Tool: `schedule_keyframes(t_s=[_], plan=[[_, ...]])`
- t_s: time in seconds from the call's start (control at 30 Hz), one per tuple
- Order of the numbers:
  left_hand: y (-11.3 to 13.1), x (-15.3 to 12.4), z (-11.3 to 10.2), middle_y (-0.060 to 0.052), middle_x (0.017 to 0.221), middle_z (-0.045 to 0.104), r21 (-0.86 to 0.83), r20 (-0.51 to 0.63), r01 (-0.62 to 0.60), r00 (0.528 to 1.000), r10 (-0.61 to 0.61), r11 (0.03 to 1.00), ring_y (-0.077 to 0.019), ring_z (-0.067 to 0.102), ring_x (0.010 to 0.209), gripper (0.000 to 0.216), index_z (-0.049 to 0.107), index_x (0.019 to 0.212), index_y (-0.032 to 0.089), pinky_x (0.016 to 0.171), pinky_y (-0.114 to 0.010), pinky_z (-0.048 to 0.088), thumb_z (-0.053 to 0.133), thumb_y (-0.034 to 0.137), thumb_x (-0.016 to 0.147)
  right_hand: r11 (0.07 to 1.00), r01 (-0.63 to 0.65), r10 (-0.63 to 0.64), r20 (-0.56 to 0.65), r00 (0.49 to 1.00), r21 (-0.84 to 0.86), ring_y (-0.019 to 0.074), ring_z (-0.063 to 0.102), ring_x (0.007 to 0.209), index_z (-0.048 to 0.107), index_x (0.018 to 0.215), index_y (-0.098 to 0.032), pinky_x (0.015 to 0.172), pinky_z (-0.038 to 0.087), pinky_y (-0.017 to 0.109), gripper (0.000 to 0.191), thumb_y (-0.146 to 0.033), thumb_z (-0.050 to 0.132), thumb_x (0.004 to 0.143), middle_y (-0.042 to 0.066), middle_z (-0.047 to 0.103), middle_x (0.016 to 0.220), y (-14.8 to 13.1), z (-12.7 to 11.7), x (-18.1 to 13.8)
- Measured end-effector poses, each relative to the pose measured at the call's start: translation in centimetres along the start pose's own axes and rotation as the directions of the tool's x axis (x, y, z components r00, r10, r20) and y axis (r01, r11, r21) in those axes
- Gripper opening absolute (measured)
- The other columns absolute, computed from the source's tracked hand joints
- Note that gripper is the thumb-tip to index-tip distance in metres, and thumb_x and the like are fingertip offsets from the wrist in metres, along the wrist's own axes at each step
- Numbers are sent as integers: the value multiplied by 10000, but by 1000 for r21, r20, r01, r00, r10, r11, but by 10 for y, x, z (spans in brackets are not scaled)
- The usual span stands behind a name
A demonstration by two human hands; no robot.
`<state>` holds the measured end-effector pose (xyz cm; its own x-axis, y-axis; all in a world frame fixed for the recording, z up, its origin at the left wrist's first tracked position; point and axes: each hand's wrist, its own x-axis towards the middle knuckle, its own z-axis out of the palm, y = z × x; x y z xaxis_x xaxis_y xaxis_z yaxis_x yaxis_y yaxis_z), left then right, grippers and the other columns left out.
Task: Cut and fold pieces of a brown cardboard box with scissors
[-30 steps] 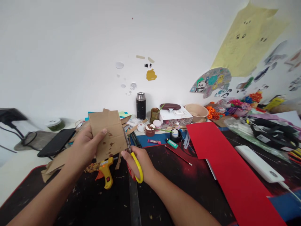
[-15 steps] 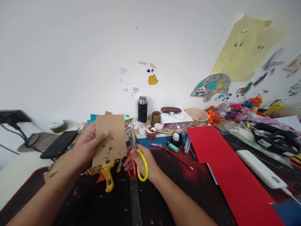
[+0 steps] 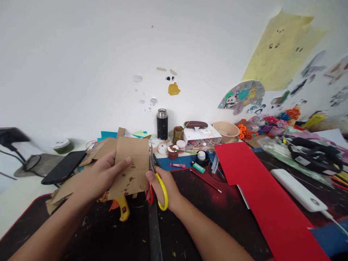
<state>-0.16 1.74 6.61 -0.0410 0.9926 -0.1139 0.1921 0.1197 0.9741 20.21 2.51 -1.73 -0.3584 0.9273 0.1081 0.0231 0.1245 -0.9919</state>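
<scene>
My left hand [image 3: 106, 173] grips a brown piece of cardboard [image 3: 138, 156] by its left side, thumb on top. Dark brown stains spot the lower half of the cardboard. In my right hand [image 3: 165, 186] is a pair of scissors [image 3: 163, 197] with one yellow and one red handle. The blades point away from me along the right edge of the cardboard; whether they bite into it I cannot tell. Below the cardboard lies a yellow glue gun [image 3: 124, 209], partly covered by it. A metal ruler [image 3: 154, 228] lies on the dark mat under the scissors.
Red card [image 3: 252, 181] stretches across the right of the mat, near a white power strip [image 3: 296, 190]. A black flask [image 3: 162, 125], a white box [image 3: 203, 136] and a beige bowl [image 3: 226, 131] stand by the wall. A phone [image 3: 66, 167] lies at left.
The cardboard has shifted right and slightly down against the scissors, now covering more of the glue gun. The scissors have moved slightly left, closer to the cardboard's right edge.
</scene>
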Motion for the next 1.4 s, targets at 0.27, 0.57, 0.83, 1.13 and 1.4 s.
schedule_keyframes(t_s=[0.27,0.57,0.83,1.13,1.4], plan=[[2,-5,15,-81,910,834,-20,-29,29,999,-30,999,-268,736,604,698,682,1249,215,493,-332,585,861,632,718,999,16,-18,-44,999,-42,281,707,855,693,988,-207,701,528,324,646,-817,481,975,59,713,764,-3,-1,0],[-3,-6,19,-74,895,811,47,-53,-83,995,85,995,-288,757,727,515,716,1082,229,609,-353,636,826,633,783,999,-35,34,-78,996,-3,259,680,735,633,885,-239,598,487,300,633,-858,507,928,33,653,681,-4,1,0],[-3,-6,23,-86,954,830,15,-57,-53,997,53,998,-291,765,729,557,704,1142,228,621,-365,640,824,636,782,998,-59,59,-108,992,4,204,607,607,588,825,-238,530,408,276,586,-811,552,938,7,616,657,-3,2,0],[-1,-7,25,-104,1016,845,-41,-69,-24,997,21,999,-283,775,696,587,708,1150,228,572,-354,642,870,613,737,997,-48,40,-128,991,-56,175,573,539,559,798,-232,501,389,263,585,-786,508,976,-8,593,613,-3,2,0],[8,-8,18,-86,837,842,-190,-93,66,992,-85,979,-246,726,520,646,740,1087,208,433,-299,565,954,579,604,982,-106,113,-34,993,157,158,510,340,499,771,-265,345,335,247,611,-855,519,929,-62,500,442,-2,7,-1]])
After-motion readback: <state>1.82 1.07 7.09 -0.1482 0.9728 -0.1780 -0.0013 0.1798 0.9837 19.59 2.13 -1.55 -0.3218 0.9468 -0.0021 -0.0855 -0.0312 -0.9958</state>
